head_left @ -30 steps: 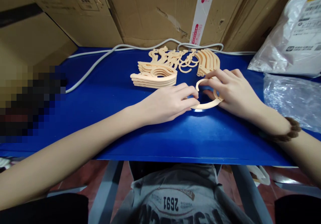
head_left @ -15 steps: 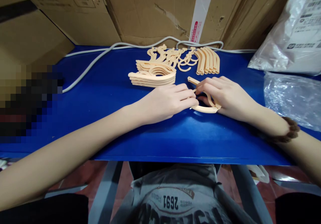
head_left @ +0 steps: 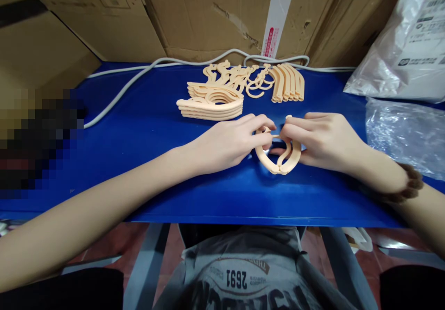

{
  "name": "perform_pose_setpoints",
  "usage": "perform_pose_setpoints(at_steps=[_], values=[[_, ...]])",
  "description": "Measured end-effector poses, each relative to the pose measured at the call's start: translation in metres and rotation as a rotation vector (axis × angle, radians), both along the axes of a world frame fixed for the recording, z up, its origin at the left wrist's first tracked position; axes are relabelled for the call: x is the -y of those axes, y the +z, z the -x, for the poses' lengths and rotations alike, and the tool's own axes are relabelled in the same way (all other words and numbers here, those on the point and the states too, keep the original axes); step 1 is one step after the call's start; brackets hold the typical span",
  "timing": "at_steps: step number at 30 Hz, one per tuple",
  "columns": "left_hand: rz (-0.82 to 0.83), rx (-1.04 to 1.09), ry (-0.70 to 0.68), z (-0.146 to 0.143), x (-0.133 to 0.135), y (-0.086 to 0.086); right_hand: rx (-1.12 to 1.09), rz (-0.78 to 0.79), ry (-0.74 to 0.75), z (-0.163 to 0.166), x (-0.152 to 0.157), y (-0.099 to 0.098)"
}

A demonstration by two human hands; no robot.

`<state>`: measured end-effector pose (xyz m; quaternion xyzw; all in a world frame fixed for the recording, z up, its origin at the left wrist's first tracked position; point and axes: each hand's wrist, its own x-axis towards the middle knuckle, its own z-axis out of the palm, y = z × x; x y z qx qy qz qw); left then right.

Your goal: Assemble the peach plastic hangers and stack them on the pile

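A peach curved plastic piece point(head_left: 278, 161), bent into a loop shape, rests over the blue table point(head_left: 146, 152) between both hands. My left hand point(head_left: 229, 143) pinches its upper left end with thumb and fingers. My right hand point(head_left: 323, 138) pinches the upper right end, fingers closed, and the two fingertips nearly meet. Beyond my hands a stack of peach flat curved pieces point(head_left: 210, 104) lies on the table, with a row of peach strips point(head_left: 287, 84) and a few hook-shaped parts point(head_left: 257, 85) further back.
Cardboard boxes point(head_left: 215, 13) stand along the back of the table. A grey cable point(head_left: 132, 85) runs across the rear left. Plastic bags point(head_left: 406, 134) lie at the right. A blurred patch covers the left edge.
The piece lay flatter and wider under the right hand earlier; now both hands pinch its ends together, and its curve hangs down toward me.
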<state>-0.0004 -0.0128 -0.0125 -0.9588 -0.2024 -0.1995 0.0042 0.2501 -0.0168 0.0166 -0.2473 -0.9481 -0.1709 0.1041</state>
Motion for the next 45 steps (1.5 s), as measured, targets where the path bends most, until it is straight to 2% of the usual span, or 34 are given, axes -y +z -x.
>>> perform_pose_setpoints(at_steps=[14,19,25,34,45], values=[[0.000,-0.040,0.000,0.003,-0.003,-0.001,0.051,-0.126,0.099,0.001,0.005,0.000],[0.031,0.003,0.059,0.004,-0.003,0.002,-0.007,-0.206,0.233,0.004,0.013,0.002],[0.061,0.050,0.105,0.005,-0.011,-0.003,-0.023,-0.283,0.306,0.012,0.028,0.000],[0.117,0.143,0.101,0.003,-0.009,-0.002,0.040,-0.269,0.246,0.013,0.024,-0.005],[0.088,0.088,0.094,0.005,-0.011,-0.001,0.062,-0.250,0.249,0.013,0.027,-0.003]])
